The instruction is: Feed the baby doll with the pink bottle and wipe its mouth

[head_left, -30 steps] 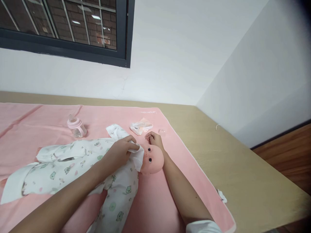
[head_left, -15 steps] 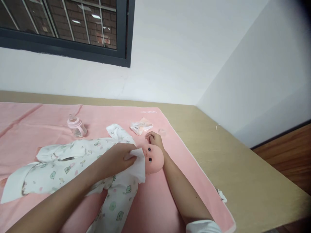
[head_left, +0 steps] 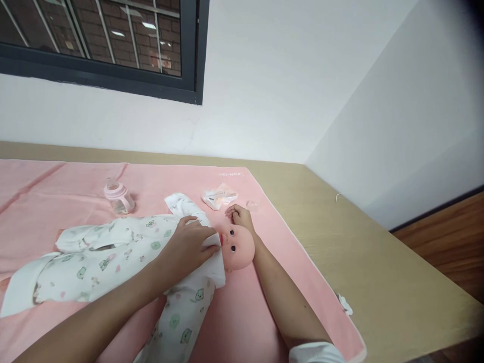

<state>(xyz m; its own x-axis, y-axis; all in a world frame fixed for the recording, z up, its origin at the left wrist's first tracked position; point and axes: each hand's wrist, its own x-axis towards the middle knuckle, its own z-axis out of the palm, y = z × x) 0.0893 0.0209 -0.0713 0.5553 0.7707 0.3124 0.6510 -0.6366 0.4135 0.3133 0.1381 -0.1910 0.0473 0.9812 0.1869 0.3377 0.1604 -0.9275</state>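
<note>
White cloth is pinched in your left hand at the doll's face. Your right hand curls loosely, empty.

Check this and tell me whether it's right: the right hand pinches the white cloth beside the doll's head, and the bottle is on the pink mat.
Not quite: the head view shows the left hand pinching the white cloth beside the doll's head. The bottle is on the pink mat, as you say.
</note>
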